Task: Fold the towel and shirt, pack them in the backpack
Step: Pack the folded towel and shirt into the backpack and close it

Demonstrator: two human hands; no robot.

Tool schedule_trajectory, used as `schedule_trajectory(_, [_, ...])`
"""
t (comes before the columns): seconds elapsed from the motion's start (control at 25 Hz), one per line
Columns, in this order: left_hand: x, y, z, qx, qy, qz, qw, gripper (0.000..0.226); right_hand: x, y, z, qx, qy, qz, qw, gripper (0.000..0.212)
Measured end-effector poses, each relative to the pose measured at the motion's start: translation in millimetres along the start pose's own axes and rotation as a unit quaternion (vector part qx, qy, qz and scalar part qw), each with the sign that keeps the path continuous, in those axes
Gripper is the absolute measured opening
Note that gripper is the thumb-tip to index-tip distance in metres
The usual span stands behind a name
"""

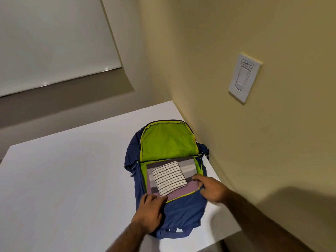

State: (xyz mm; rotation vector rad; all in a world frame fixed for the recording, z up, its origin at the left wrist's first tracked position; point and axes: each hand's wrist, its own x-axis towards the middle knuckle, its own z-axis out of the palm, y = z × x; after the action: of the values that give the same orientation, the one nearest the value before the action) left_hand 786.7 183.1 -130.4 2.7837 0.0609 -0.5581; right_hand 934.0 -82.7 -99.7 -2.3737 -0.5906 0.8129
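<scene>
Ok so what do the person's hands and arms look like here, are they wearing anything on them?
Nothing worn that shows. The left hand and right hand are bare, with no gloves, rings or watch visible. Both forearms are bare and hairy up to the frame edge, so no sleeves are in view.

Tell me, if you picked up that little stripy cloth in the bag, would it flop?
Probably floppy: the stripy cloth is soft folded fabric, so it could sag or unfold. It looks light, lying flat on the bigger folded cloth without denting it. It shouldn't roll.

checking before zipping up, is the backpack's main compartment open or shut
Open: the navy backpack has its lime-lined flap folded back, exposing a folded white striped cloth lying on a grey-and-mauve striped cloth.
</scene>
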Motion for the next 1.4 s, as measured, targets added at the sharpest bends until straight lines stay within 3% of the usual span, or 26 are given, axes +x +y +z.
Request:
schedule_trajectory(0.12, [-4, 15, 5, 0.011, 0.006, 0.012, 1.000, 0.060, -10, -19, 24, 0.052, 0.003, 0.009, 0.999, 0.049])
schedule_trajectory(0.24, [-9, 24, -4, 0.072, 0.120, 0.045, 0.989, 0.040, -25, -43, 43, 0.027, 0.087, 0.009, 0.996, 0.042])
schedule_trajectory(0.32, [-13, 10, -14, 0.107, 0.184, 0.041, 0.976, 0.042, -35, -50, 52, -0.028, 0.151, -0.005, 0.988, 0.043])
schedule_trajectory(0.48, [-31, -36, -23, 0.108, 0.220, -0.017, 0.969, 0.074, -49, -60, 70, -0.155, 0.129, 0.073, 0.977, 0.070])
schedule_trajectory(0.6, [-47, -67, -20, 0.087, 0.264, -0.004, 0.961, 0.070, -55, -76, 76, -0.213, 0.110, 0.107, 0.965, 0.081])
schedule_trajectory(0.76, [-60, -94, -8, 0.041, 0.222, 0.024, 0.974, 0.095, -66, -112, 74, -0.241, 0.112, 0.125, 0.956, 0.085])
schedule_trajectory(0.84, [-64, -97, -12, 0.038, 0.216, 0.018, 0.975, 0.077, -72, -126, 65, -0.251, 0.112, 0.128, 0.953, 0.082])
schedule_trajectory(0.96, [-68, -92, -29, 0.055, 0.179, -0.009, 0.982, 0.078, -85, -142, 51, -0.271, 0.137, 0.113, 0.946, 0.076])
schedule_trajectory(1.12, [-76, -83, -63, 0.090, 0.239, -0.006, 0.967, 0.074, -96, -152, 20, -0.274, 0.206, 0.100, 0.934, 0.078])
schedule_trajectory(1.4, [-61, -85, -131, 0.133, 0.275, -0.050, 0.951, 0.071, -63, -142, -33, -0.302, 0.200, 0.080, 0.928, 0.081])
